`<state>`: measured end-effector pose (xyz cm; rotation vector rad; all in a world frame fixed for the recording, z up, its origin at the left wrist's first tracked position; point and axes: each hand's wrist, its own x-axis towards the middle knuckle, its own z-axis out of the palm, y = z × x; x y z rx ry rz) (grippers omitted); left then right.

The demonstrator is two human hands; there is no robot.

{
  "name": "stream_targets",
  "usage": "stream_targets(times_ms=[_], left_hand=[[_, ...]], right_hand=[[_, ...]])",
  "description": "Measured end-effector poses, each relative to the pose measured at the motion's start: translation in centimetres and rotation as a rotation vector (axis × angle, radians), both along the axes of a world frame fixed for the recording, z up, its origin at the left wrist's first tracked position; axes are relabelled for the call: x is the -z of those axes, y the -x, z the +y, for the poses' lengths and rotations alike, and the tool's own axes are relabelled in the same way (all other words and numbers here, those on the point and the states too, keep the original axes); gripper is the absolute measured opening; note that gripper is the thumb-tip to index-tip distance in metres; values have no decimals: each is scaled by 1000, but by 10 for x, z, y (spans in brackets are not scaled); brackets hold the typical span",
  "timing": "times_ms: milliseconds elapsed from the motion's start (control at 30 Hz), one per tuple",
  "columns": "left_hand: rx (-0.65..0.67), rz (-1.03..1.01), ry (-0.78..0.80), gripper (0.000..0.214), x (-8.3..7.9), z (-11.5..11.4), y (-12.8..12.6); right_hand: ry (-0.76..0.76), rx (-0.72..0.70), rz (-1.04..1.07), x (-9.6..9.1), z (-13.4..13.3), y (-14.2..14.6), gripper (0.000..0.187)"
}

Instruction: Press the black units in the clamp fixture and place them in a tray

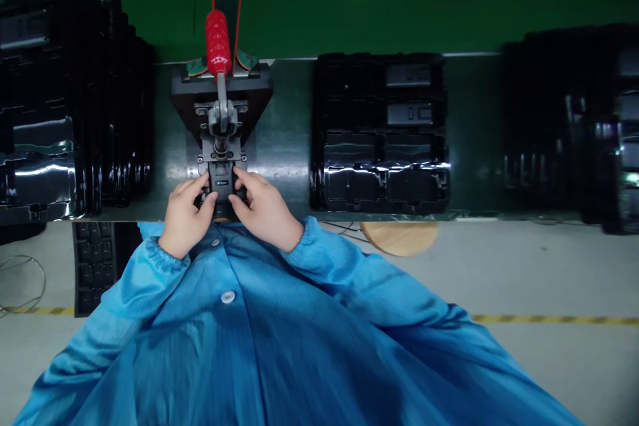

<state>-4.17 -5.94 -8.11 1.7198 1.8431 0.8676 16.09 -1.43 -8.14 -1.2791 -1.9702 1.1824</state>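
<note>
A small black plastic casing (222, 200) with a light printed label lies in the base of a hand toggle press, right in front of me. My left hand (186, 218) grips its left side with index finger and thumb. From the other side, my right hand (265, 210) pinches its right edge in the same way. Just beyond the casing stands the press's metal clamp (222, 121), its red handle (217, 43) pointing up and away from me. My fingertips cover parts of the casing's sides.
Stacks of glossy black trays stand on the bench at left (42, 140) and far right (559, 126). A tray (382, 136) holding a few black parts lies right of the press. Below the bench edge are a round wooden stool (401, 237) and a black tray (94, 266).
</note>
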Motion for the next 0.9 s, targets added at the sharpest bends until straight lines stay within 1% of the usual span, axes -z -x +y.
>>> stream_targets(times_ms=[300,600,900], left_hand=[[12,4,-2,42,2,2,1],[28,33,-5,42,-2,3,0],[8,52,-29,34,0,-1,-4]], right_hand=[[-36,-18,-48,-2,2,1,60],[-65,-68,-122,-8,5,2,60],[-82,-63,-132,-5,-1,-1,59]])
